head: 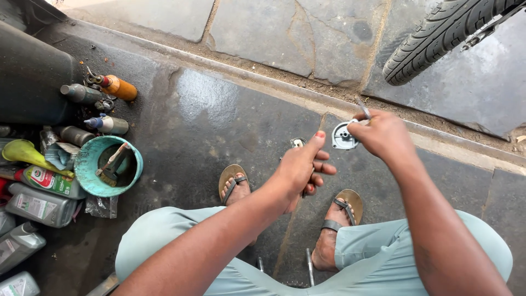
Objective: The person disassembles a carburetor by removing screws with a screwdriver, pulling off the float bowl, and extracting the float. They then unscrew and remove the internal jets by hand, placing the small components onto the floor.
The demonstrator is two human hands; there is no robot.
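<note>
Roadside repair spot: oil bottles (41, 205), tyre (438, 33), stone paving (307, 33).

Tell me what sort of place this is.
Probably a roadside motorcycle repair spot, on oily stone paving: a tyre stands ahead, oil bottles lie on the ground beside a teal tub, and the right hand holds a small metal part.

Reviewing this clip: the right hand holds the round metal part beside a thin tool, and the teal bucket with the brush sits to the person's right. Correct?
Not quite. The head view shows the teal bucket with the brush on the person's left, by the bottles. The right hand does hold the round metal part and thin tool.
</note>
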